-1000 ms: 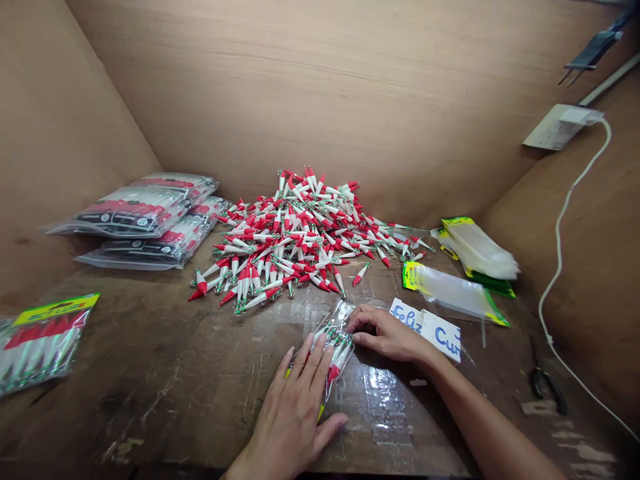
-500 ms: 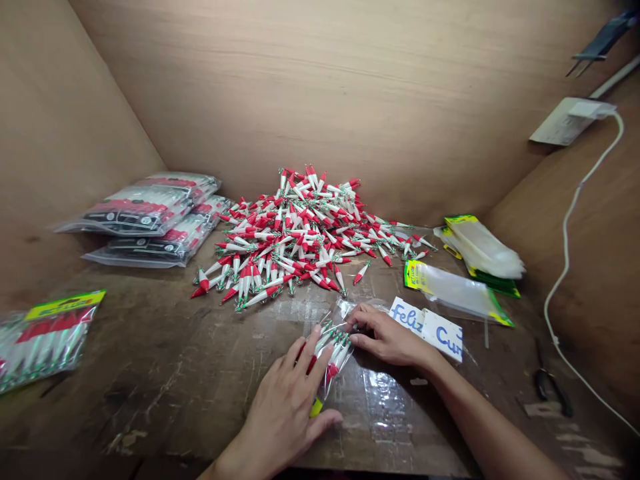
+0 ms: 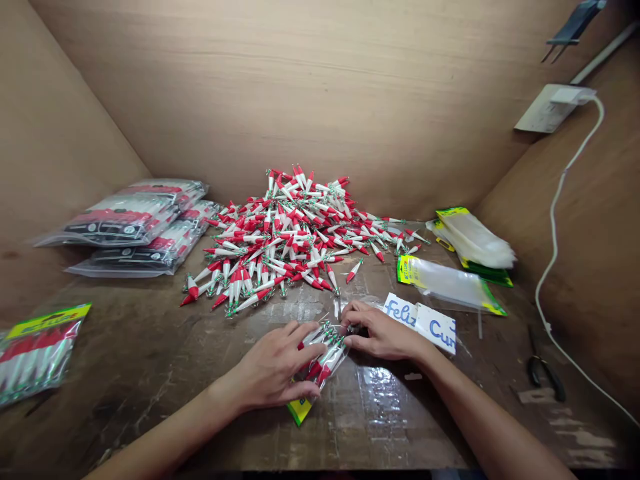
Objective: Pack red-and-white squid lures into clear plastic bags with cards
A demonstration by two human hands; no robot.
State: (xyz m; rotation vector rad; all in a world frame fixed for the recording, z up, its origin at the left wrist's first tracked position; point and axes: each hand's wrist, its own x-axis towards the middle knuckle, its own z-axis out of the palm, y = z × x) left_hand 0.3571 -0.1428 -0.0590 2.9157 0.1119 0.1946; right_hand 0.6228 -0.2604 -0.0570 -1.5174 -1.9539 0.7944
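A clear plastic bag with a yellow-green header (image 3: 300, 408) lies flat in front of me, its header toward me. Inside are several red-and-white squid lures (image 3: 331, 363) with green hook crowns pointing away. My left hand (image 3: 277, 363) lies over the bag's left side, fingers curved across the lures and thumb by the header. At the bag's far end, my right hand (image 3: 377, 331) pinches the clear plastic beside the hooks. Its fingertips are partly hidden. A large heap of loose red-and-white squid lures (image 3: 295, 233) is spread beyond both hands.
Filled bags (image 3: 125, 220) are stacked at the back left; a filled lure pack (image 3: 45, 353) lies at the left edge. Bags with yellow-green headers (image 3: 475, 243) and another flat bag (image 3: 445, 283) lie right. Lettered cards (image 3: 420, 322), black-handled pliers (image 3: 545, 373) and a white cable (image 3: 555, 220) are nearby.
My left hand has swung left, and its fingers now lie more sideways over the bag, showing more of the header. My right hand keeps its pinch. The whole view has shifted slightly.
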